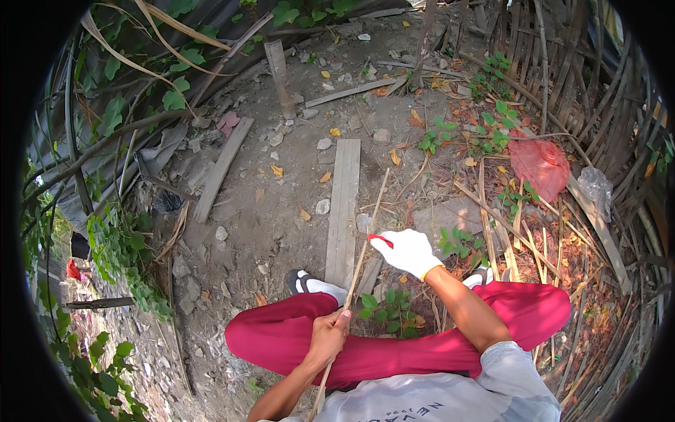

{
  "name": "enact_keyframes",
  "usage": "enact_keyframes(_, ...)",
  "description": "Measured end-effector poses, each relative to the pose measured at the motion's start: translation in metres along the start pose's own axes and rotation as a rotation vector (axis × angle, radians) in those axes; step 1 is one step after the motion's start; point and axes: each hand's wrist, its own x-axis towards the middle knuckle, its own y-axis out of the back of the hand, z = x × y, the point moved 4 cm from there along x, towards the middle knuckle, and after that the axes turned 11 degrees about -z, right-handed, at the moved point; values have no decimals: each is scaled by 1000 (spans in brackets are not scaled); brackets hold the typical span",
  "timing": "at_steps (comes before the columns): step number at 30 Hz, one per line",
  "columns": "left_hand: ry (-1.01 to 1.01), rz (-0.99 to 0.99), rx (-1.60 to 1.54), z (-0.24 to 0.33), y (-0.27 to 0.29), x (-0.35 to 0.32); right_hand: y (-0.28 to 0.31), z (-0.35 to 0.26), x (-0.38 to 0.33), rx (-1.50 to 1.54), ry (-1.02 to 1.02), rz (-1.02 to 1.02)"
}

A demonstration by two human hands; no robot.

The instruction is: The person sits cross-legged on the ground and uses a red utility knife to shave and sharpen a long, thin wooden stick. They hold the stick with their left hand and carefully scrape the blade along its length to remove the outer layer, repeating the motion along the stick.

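Note:
A long thin wooden stick (pixel 360 271), perhaps a bamboo strip, runs slantwise from my lap up over the ground. My left hand (pixel 328 339) is bare and wrapped round its lower part, above my left thigh. Farther up, my right hand (pixel 408 252) wears a white glove and has its fingers closed beside the stick. A small red piece (pixel 380 240) shows at the gloved fingertips and reaches the stick; whether it is a tool or a finger covering I cannot make out. Both legs are bent outward in red trousers (pixel 281 334).
A flat plank (pixel 344 204) lies ahead, with another plank (pixel 223 171) to its left. A short post (pixel 280 79) stands farther back. Rightward are a red plastic bag (pixel 540 167), loose strips and a slatted fence (pixel 562 84). Leafy vines (pixel 130 253) hang at left.

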Motion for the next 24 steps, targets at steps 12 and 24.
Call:
enact_keyframes(12, 120, 44, 75, -17, 30, -124, 2, 140, 71, 76, -335, 127)
enact_keyframes(24, 102, 32, -248, 27, 47, -88, -4, 152, 51, -181, -356, -210)
